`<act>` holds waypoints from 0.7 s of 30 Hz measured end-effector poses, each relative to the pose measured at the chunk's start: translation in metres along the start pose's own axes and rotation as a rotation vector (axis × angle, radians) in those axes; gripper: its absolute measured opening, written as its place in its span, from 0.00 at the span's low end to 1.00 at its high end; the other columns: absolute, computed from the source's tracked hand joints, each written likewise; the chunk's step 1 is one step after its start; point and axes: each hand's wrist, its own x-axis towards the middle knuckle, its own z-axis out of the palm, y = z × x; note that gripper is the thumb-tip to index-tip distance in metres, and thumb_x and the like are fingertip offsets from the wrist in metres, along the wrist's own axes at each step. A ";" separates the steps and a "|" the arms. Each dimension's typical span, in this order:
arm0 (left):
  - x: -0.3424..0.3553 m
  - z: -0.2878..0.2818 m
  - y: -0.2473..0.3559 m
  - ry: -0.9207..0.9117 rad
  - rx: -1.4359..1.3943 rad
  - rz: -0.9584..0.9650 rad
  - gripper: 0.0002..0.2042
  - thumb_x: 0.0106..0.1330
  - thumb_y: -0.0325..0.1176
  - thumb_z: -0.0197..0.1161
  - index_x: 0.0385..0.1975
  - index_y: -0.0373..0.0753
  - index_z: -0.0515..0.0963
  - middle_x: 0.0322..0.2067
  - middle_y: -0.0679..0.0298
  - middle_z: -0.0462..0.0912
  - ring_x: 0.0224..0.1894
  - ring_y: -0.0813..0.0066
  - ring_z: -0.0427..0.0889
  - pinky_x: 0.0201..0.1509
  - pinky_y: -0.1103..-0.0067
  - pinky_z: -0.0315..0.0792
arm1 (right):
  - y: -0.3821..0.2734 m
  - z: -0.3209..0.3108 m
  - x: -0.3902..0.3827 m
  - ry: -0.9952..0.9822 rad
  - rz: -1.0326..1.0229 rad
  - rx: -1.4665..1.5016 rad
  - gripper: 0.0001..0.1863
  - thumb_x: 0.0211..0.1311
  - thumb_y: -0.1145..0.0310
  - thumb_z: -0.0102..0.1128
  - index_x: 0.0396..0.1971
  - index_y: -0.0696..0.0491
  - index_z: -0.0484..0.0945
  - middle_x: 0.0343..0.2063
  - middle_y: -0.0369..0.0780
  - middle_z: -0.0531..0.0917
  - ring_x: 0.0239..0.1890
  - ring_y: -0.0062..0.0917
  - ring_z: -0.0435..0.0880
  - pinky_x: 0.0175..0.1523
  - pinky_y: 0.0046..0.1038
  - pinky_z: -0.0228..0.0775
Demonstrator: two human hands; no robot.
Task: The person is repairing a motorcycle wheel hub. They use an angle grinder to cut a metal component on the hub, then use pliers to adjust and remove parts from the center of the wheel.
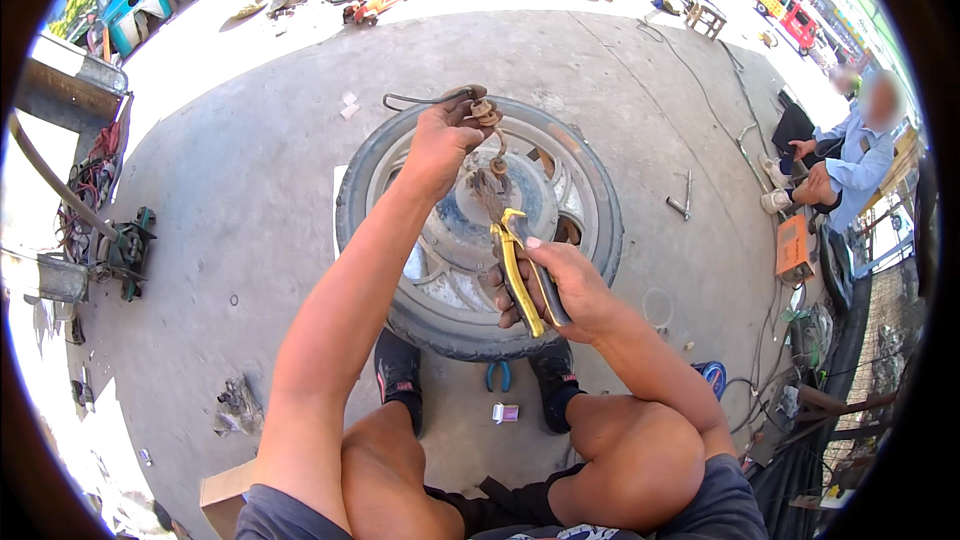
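A wheel with a black tyre (pixel 606 210) and a grey spoked rim lies flat on the floor between my feet. My left hand (pixel 447 138) is closed on a dark cable (pixel 410 100) over the wheel's far side. Rusty nuts and washers (pixel 485 114) sit against its fingers. From there a brown length runs down to another rusty piece (pixel 498 167) and frayed-looking strands (pixel 488 198) above the hub. My right hand (pixel 565 285) grips yellow-and-black pliers (pixel 514 270) over the wheel's near side, their head by the strands. Whether the jaws pinch a strand cannot be made out.
Blue-handled pliers (pixel 498 375) and a small box (pixel 505 413) lie between my shoes. An L-shaped wrench (pixel 682 197) rests right of the wheel. A seated person (pixel 860 160) is at the right beside an orange box (pixel 795 248). A wheeled jack-like tool (pixel 125 250) stands left.
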 end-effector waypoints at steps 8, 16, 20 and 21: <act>-0.001 0.001 -0.001 0.020 -0.060 -0.002 0.30 0.57 0.11 0.50 0.64 0.27 0.65 0.54 0.52 0.79 0.57 0.62 0.81 0.61 0.75 0.76 | -0.004 0.024 0.011 0.155 -0.125 -0.298 0.22 0.72 0.51 0.53 0.41 0.59 0.75 0.34 0.40 0.79 0.30 0.20 0.80 0.24 0.25 0.76; -0.003 0.003 0.002 0.013 -0.012 -0.010 0.28 0.61 0.11 0.47 0.65 0.27 0.62 0.57 0.48 0.75 0.60 0.59 0.80 0.66 0.72 0.75 | -0.017 0.027 0.015 0.230 -0.125 -0.338 0.23 0.69 0.49 0.57 0.40 0.58 0.75 0.33 0.37 0.76 0.29 0.18 0.78 0.22 0.24 0.70; -0.002 0.005 0.000 0.049 -0.065 -0.016 0.27 0.61 0.12 0.48 0.64 0.27 0.65 0.55 0.49 0.77 0.57 0.60 0.81 0.63 0.73 0.76 | -0.014 0.027 0.022 0.259 -0.088 -0.327 0.23 0.69 0.49 0.57 0.38 0.58 0.76 0.32 0.37 0.75 0.29 0.19 0.77 0.22 0.25 0.69; -0.001 0.004 -0.002 0.057 -0.082 -0.010 0.27 0.61 0.13 0.49 0.63 0.27 0.67 0.54 0.50 0.78 0.56 0.61 0.81 0.61 0.74 0.77 | -0.012 0.027 0.023 0.256 -0.102 -0.337 0.23 0.69 0.49 0.57 0.38 0.58 0.76 0.31 0.37 0.75 0.29 0.19 0.76 0.22 0.25 0.69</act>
